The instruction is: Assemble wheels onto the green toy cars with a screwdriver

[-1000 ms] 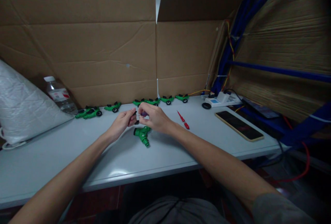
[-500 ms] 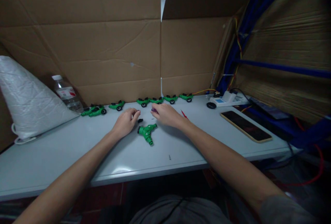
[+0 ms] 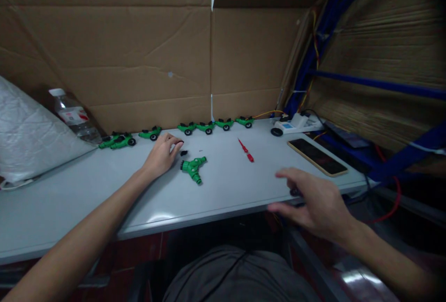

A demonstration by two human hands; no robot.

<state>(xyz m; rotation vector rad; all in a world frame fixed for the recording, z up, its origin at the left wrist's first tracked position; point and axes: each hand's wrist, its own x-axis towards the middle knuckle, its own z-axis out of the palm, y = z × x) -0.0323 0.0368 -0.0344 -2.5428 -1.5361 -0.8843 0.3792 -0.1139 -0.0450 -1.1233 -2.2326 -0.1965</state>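
Observation:
My left hand (image 3: 161, 155) rests on the grey table (image 3: 104, 195) with its fingers curled loosely, the fingertips close to a small black part (image 3: 183, 153). Just right of it lies a green Y-shaped hose connector (image 3: 193, 168). My right hand (image 3: 313, 202) hovers at the table's front right edge, fingers spread and nothing visible in them. A red screwdriver (image 3: 246, 150) lies between the two hands, further back.
A row of green connectors (image 3: 205, 127) lines the back against cardboard walls. A water bottle (image 3: 74, 116) and a white sack (image 3: 31, 137) stand at the left. A phone (image 3: 317, 156) and a power strip (image 3: 296, 124) lie at the right, beside blue cables.
My right hand has pulled back from the middle of the table to the front right edge. My left hand has come down onto the table beside the black part.

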